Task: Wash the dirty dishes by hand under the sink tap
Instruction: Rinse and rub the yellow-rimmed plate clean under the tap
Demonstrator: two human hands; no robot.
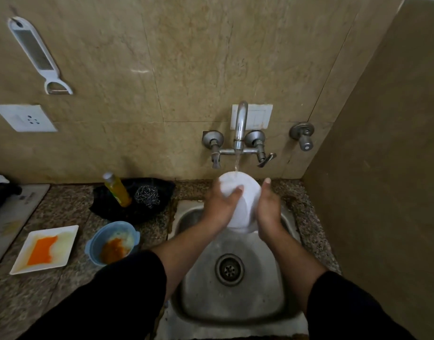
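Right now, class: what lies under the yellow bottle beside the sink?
A crumpled black cloth lies under the yellow bottle, with a steel scrubber on it too. The cloth covers the counter beneath, so nothing under it can be seen.

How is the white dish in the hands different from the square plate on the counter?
The white dish is round; the square plate has straight edges. The left hand and right hand hold the white dish tilted under the tap; the square plate lies flat. The white dish looks clean; the square plate carries orange residue. Both are white.
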